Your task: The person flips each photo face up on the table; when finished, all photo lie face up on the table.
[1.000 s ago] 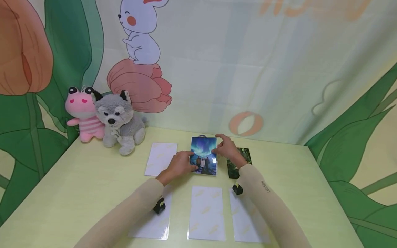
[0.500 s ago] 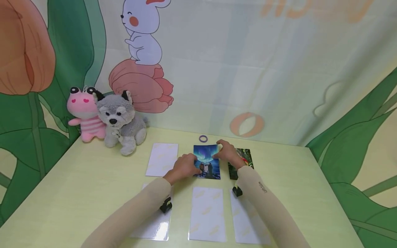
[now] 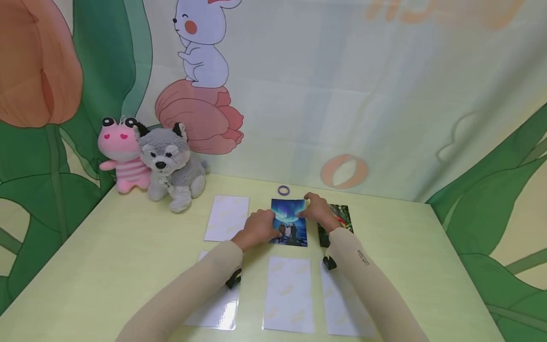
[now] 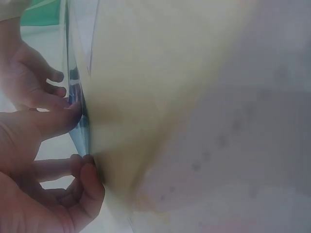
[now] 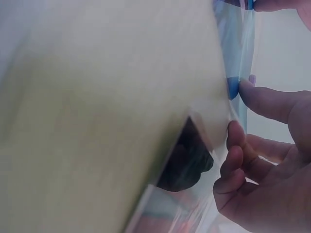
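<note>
Between my hands lies a glossy photo card (image 3: 288,214) with a blue-green aurora and several standing figures. My left hand (image 3: 259,226) grips its left edge, the thumb over the picture. On the upper right edge, my right hand (image 3: 317,211) pinches it between thumb and fingers. In the left wrist view, the curled fingers of my left hand (image 4: 58,170) meet the card's rim. Thumb and bent fingers of my right hand (image 5: 272,160) show at the card's edge in the right wrist view. A green leafy photo card (image 3: 336,223) lies partly beneath my right wrist.
A white card (image 3: 227,216) lies left of the photo. Nearer me are another white card (image 3: 288,294) and two more under my forearms. A purple ring (image 3: 284,190) sits behind the photo. A plush husky (image 3: 173,166) and a pink plush frog (image 3: 126,161) stand at the back left.
Both hands have brought the aurora card down and toward me onto the table. The purple ring behind it, mostly hidden a second ago, shows fully now.
</note>
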Demonstrator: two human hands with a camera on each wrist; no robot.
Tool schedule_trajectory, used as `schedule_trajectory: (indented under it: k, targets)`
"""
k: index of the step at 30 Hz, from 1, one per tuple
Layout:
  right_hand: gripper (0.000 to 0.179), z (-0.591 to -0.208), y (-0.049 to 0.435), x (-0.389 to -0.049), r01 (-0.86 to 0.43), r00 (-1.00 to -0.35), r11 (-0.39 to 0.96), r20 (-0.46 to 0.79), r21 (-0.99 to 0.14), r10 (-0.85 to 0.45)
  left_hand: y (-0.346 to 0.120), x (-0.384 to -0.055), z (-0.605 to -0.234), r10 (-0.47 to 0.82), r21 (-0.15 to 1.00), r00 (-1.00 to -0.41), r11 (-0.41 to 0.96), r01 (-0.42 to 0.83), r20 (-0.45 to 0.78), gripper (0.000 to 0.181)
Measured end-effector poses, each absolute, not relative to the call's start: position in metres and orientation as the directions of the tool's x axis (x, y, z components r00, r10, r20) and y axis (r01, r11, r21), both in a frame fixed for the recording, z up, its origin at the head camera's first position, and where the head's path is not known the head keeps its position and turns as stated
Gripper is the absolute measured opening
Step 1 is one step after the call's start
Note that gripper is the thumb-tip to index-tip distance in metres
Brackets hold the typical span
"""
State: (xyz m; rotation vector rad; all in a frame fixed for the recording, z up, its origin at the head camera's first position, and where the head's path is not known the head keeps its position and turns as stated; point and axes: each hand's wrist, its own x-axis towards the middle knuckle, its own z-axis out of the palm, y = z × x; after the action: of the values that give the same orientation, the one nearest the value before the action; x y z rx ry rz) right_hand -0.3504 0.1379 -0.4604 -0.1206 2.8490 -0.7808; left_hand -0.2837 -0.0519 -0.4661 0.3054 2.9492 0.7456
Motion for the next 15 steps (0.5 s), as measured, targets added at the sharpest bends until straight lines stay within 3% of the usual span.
schedule_trajectory:
  k: [11,15]
  targets:
    - [0.079,-0.457,0.134,-0.348,-0.053,-0.984,0.855,-0.121,-0.516,-0.134,-0.056,-0.286,-0.468,0.227,0.512,-0.973,0.842,0.172,-0.045,0.029]
    - [0.078,-0.459,0.133,-0.349,-0.09,-0.988,0.827,-0.056,-0.556,-0.145,-0.071,-0.287,-0.46,0.233,0.551,-0.972,0.814,0.182,-0.022,0.043]
